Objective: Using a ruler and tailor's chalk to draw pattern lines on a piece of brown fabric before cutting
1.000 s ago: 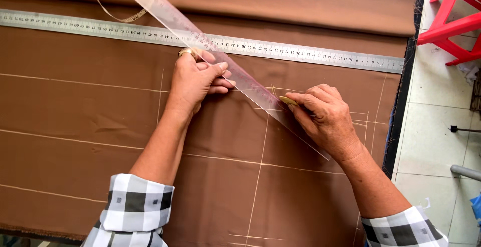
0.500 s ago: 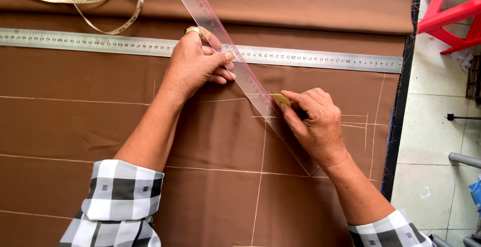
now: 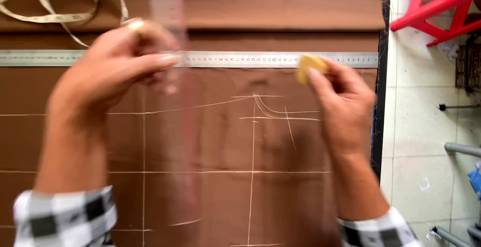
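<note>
Left hand: raised over the cloth, blurred by motion. Fingers curled and pinched round the upper part of a clear plastic ruler; gold ring on one finger. Ruler hanging nearly upright from the grip, running from above the knuckles down past the wrist, see-through and smeared. Pinched high, apparently so that the long strip swings free of the fabric rather than dragging across the chalk marks.

Right hand: lifted likewise, blurred. Thumb and forefinger closed on a small yellow disc of tailor's chalk, remaining fingers folded loosely. Chalk held at the fingertips, edge outward, probably to keep a thin marking edge ready.

Brown fabric: spread flat beneath both hands, covering the work surface. Pale chalk lines drawn on it: long straight runs forming a grid, plus short curved strokes between the two hands, nearer the right one.

Steel ruler: lying flat across the cloth just beyond the fingertips of both hands, apparently left as a fixed straight edge.

Tape measure: looped loosely beyond the left hand, well apart from the marked area.

Checked sleeves: black and white, rolled back from both wrists, likely to stay clear of the chalk.

Red plastic stool: on the tiled floor, far beyond the right hand, off the table's dark edge
</note>
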